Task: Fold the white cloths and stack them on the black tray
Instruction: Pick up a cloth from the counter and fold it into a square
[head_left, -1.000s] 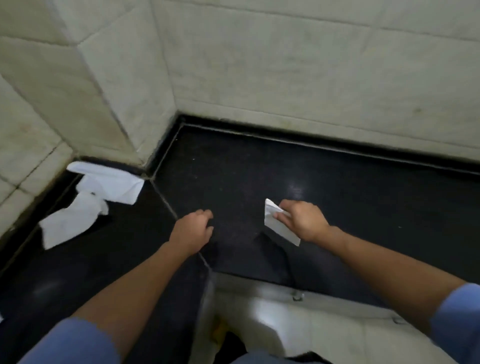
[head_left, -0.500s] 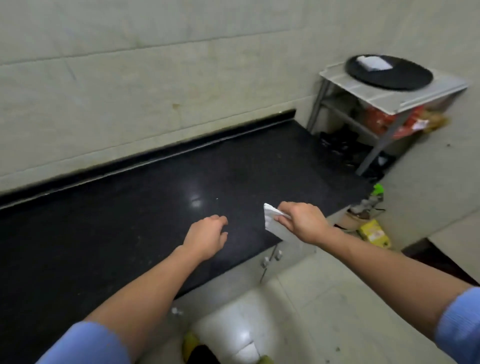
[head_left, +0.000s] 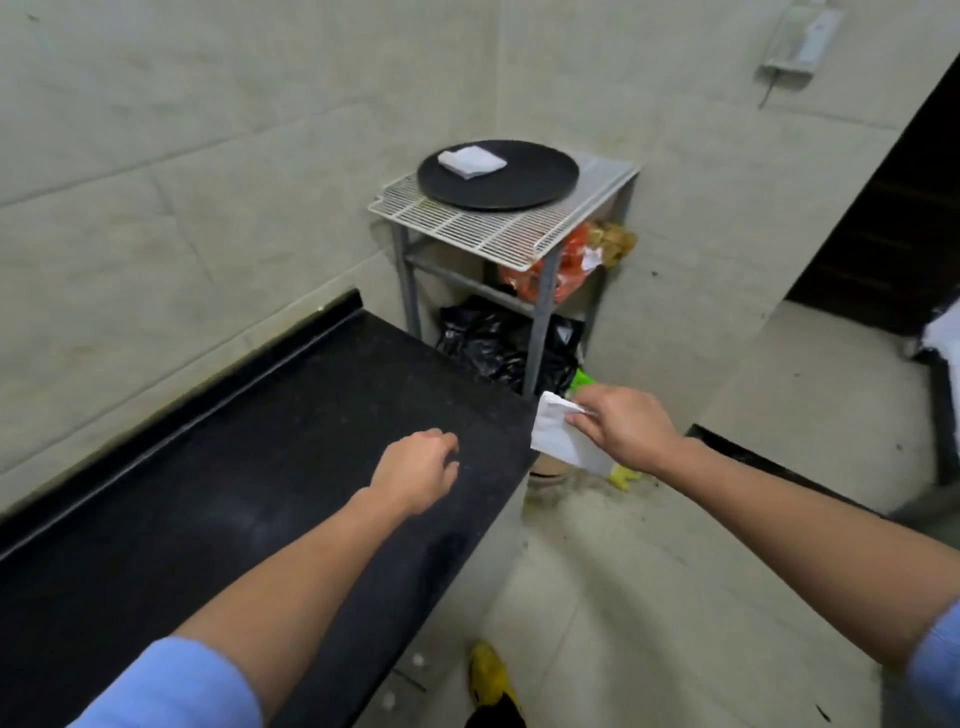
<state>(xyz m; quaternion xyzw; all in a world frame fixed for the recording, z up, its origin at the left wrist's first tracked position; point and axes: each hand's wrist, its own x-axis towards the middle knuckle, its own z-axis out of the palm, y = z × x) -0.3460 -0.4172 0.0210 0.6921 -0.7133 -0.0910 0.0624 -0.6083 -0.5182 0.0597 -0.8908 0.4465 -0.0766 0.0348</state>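
My right hand (head_left: 621, 427) pinches a folded white cloth (head_left: 558, 439) in the air, just past the right end of the black counter (head_left: 234, 467). My left hand (head_left: 418, 470) hovers over the counter with its fingers loosely curled and holds nothing. The round black tray (head_left: 524, 179) sits on a white wire rack (head_left: 498, 228) further ahead, against the wall. One folded white cloth (head_left: 471, 161) lies on the tray's left part.
Under the rack's top are an orange bag (head_left: 566, 260) and black bags (head_left: 498, 348). A dark doorway (head_left: 893, 208) opens at the right. Pale tiled floor runs between the counter and the rack, with a yellow shoe (head_left: 491, 680) at the bottom.
The view has swung right from the counter's corner to the rack and tray. The unfolded cloths at the left are out of sight. My right hand still holds the folded cloth.
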